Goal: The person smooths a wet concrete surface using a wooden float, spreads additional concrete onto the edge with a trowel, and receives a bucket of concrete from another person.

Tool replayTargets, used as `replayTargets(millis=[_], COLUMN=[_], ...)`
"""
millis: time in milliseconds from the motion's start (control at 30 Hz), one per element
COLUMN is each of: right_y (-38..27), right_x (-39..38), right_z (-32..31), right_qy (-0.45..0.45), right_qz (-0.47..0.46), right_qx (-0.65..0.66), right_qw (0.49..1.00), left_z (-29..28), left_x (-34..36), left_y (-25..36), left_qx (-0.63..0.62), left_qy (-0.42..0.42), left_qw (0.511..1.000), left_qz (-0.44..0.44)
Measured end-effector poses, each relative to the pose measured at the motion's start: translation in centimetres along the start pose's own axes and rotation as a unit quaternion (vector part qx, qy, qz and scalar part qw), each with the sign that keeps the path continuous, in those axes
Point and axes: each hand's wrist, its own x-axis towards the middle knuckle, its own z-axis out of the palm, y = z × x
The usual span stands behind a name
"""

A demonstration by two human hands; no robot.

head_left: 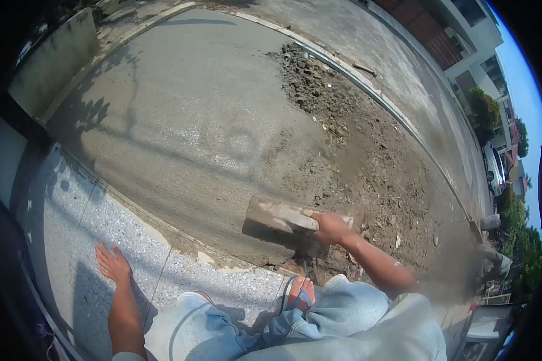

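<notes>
Left hand point(112, 263): spread over tiles point(132, 228)
Right hand point(331, 228): clenched on float point(271, 212)
Concrete point(193, 90): open beyond float, curb point(326, 60) along far edge

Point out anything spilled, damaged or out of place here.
Beige smears, probably cement, along the edge of the speckled floor beside the wet concrete look messy against its regular surface. A brownish blur at right, perhaps lens dirt, hides part of the view.

Grey concrete bed point(186, 90) | soil clods point(373, 162) beside it | speckled floor point(193, 278): sandalled foot point(300, 291)
</notes>
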Motion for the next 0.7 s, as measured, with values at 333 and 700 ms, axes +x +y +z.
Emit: replayTargets(millis=[333,700], right_y=[-1.8,8.9], right_x=[9.4,18.6], right_z=[4.0,-2.8], right_qy=[0.086,0.234], right_qz=[0.039,0.254], right_qx=[0.127,0.200], right_qw=[0.987,0.917], left_z=[0.2,0.3], left_x=[-3.4,-11.2], left_y=[1.3,8.7], left_qx=[-0.034,-0.107], left_qy=[-0.148,-0.199], left_qw=[0.987,0.974], left_qz=[0.043,0.025])
